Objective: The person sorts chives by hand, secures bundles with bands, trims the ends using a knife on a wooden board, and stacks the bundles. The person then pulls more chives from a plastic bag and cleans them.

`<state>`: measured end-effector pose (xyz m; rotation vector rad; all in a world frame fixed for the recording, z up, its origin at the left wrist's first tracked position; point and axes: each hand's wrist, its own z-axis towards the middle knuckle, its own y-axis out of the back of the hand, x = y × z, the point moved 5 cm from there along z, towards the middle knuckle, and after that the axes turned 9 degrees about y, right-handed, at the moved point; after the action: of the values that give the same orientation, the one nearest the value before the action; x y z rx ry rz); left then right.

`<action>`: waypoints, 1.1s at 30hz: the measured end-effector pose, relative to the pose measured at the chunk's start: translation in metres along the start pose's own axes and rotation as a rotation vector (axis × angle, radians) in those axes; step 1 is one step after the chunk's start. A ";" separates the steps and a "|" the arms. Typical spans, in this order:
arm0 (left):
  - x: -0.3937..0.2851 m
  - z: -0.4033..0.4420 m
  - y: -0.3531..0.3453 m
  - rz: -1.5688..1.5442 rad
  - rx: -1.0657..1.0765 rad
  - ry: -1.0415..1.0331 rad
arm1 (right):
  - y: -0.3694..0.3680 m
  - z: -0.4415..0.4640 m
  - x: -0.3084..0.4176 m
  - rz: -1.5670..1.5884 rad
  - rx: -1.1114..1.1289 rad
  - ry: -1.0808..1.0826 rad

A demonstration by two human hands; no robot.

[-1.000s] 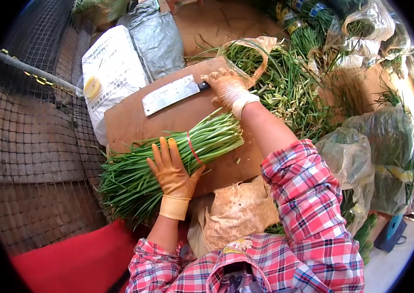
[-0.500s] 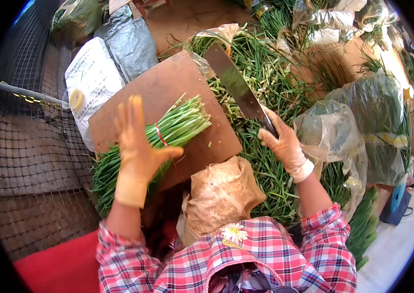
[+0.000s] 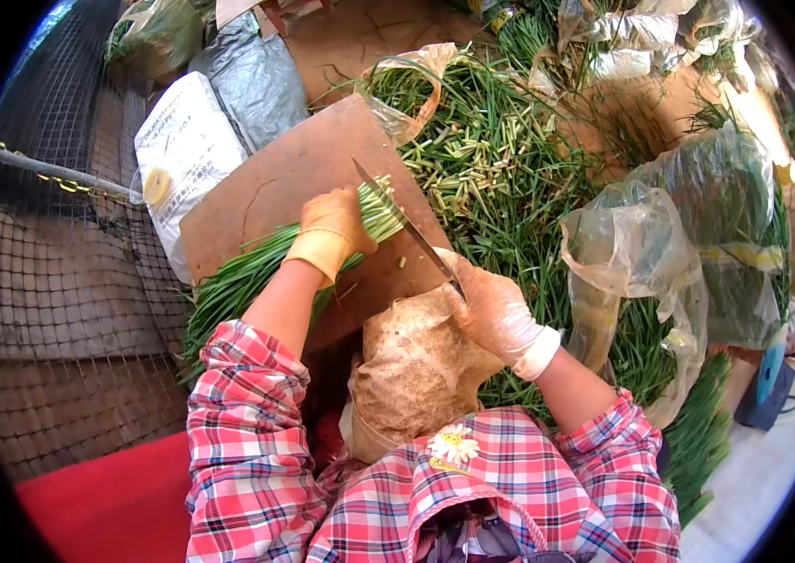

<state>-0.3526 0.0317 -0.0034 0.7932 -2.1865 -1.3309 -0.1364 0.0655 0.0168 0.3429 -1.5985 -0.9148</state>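
Note:
My left hand (image 3: 334, 228), in an orange-tinted glove, is wrapped round a bunch of chives (image 3: 257, 272) near its cut end. The bunch lies slantwise on a brown board (image 3: 261, 192), its leaves hanging over the lower left edge. The red band is out of sight. In my right hand (image 3: 496, 305), which wears a thin pale glove, is the handle of a large knife (image 3: 409, 225). Its blade is seen nearly edge-on, across the stem ends just right of my left hand. Whether it touches the stems I cannot tell. A small stem piece (image 3: 403, 263) lies on the board.
A heap of leaves and cut stem ends (image 3: 482, 159) spreads beyond the board's right side. Clear plastic bags (image 3: 637, 244) of greens stand farther right. A white sack (image 3: 186, 141) and netting (image 3: 60, 310) lie left. A tan cloth-like bundle (image 3: 421, 361) sits before me.
My left hand has gone from spread above the bunch to gripping it near the stem ends. My right hand has brought the knife left and down, turning its blade edge-on at the stems.

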 end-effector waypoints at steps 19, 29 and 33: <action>0.001 -0.004 -0.003 -0.032 -0.064 -0.038 | -0.057 0.092 -0.039 0.000 0.097 -0.187; 0.036 -0.052 0.011 -0.222 -0.258 -0.110 | 0.022 0.070 -0.077 -0.278 -0.106 -0.023; 0.082 -0.066 -0.032 -0.161 -0.152 -0.009 | 0.032 0.140 -0.032 -0.356 -0.024 0.288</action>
<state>-0.3631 -0.0778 0.0031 0.9211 -2.0344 -1.5614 -0.2502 0.1589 0.0195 0.7259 -1.2813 -1.0974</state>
